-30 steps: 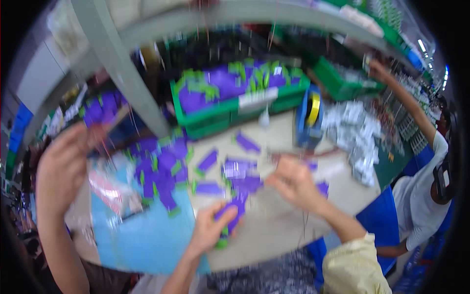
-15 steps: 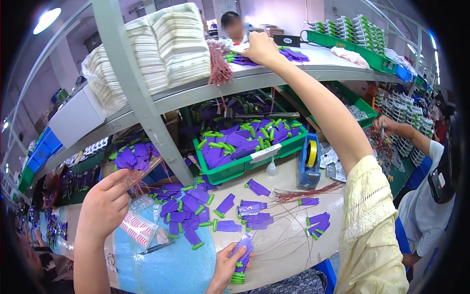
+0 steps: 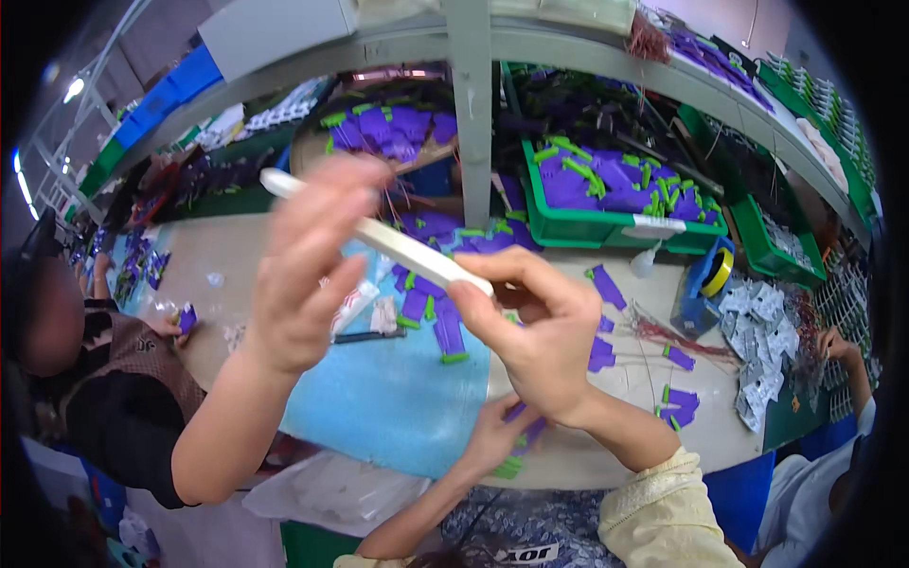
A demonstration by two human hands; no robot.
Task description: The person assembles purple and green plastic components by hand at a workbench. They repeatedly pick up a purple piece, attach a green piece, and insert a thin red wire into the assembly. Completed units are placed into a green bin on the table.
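My right hand (image 3: 535, 327), at the end of a yellow-sleeved arm, pinches the near end of a long white stick (image 3: 412, 251) between thumb and fingers. A co-worker's hand (image 3: 308, 270), blurred by motion, reaches in from the left and covers part of the stick's far half; whether it grips is unclear. Below, close to the table's front edge, my left hand (image 3: 492, 435) is closed on some flat purple pieces with green ends (image 3: 532, 435). My right hand partly hides them. More such purple pieces (image 3: 447, 327) lie loose on the blue mat (image 3: 379, 407).
A green bin (image 3: 606, 227) of purple pieces stands under the shelf, behind a grey post (image 3: 471, 123). At right are a blue tape dispenser (image 3: 696, 289), a white squeeze bottle (image 3: 644, 260), thin wires (image 3: 663, 331) and silvery parts (image 3: 757, 341). People sit on both sides.
My right hand has come down from the upper shelf, holding the white stick. The co-worker's hand has moved to the stick. The view has turned left; my left hand still holds purple pieces.
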